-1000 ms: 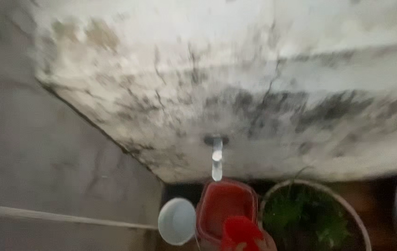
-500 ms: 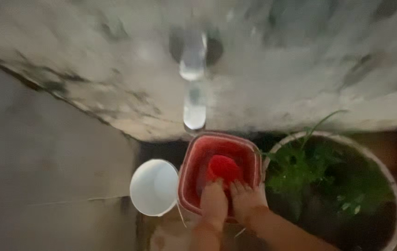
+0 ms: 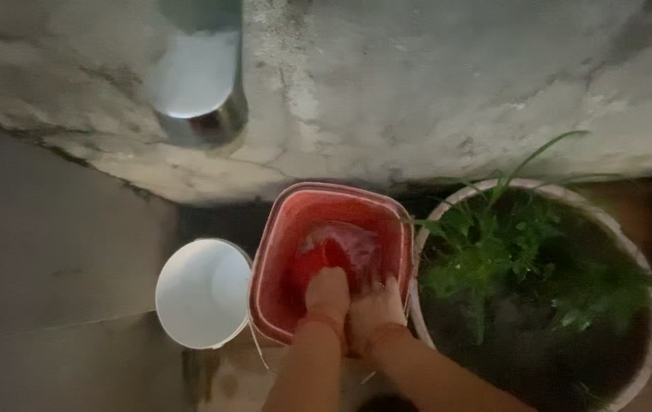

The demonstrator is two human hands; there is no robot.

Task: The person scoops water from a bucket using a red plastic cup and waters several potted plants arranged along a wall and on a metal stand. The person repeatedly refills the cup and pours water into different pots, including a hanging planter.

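From the head camera, looking straight down: both hands plunged into a red, square-cornered plastic tub (image 3: pixel 284 229) set on the ground below a shiny metal tap (image 3: pixel 198 84) that juts from a stained, cracked concrete wall (image 3: pixel 433 84). Left hand (image 3: pixel 327 294) and right hand (image 3: pixel 371 309) side by side, pressed onto a red, wet bundle of cloth (image 3: pixel 341 248) lying in the middle of the tub — fingers seem curled onto it, though blur hides whether truly clenched. Just left of the tub, touching or nearly so, a round white plastic bucket (image 3: pixel 202 294); just right, a large round pot of leafy green plants (image 3: pixel 532 267). Judged as mid-wash, kneading the cloth in the tub. Next calls for a firm two-handed squeeze, kept inside the rim.
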